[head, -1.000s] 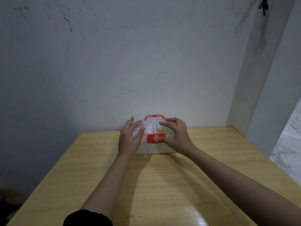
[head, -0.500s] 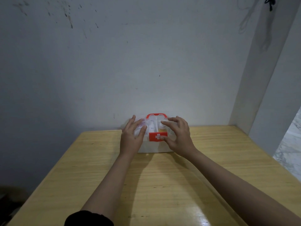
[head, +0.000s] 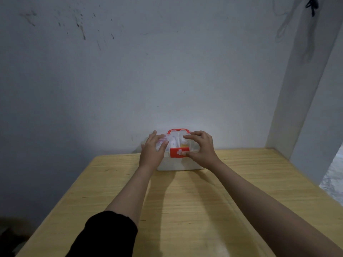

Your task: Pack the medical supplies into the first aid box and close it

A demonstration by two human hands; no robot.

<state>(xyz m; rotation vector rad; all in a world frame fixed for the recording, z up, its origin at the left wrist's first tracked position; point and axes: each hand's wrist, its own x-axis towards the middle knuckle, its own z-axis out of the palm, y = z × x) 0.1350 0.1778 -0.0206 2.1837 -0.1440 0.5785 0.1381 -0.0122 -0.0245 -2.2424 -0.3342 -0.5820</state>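
Note:
A small white first aid box stands at the far edge of the wooden table, against the wall. Its clear lid is down, with a red handle on top and a red latch with a white cross on the front. Pale supplies show dimly through the lid. My left hand lies flat on the lid's left side, fingers spread. My right hand grips the lid's right side, thumb pressed on the red latch.
The wooden table stretches from the box toward me. A grey wall stands right behind the box. A white pillar rises at the right, with a marble floor beyond the table's right edge.
The hands and box hold almost the same pose. The view has shifted slightly, and my right thumb stays on the latch.

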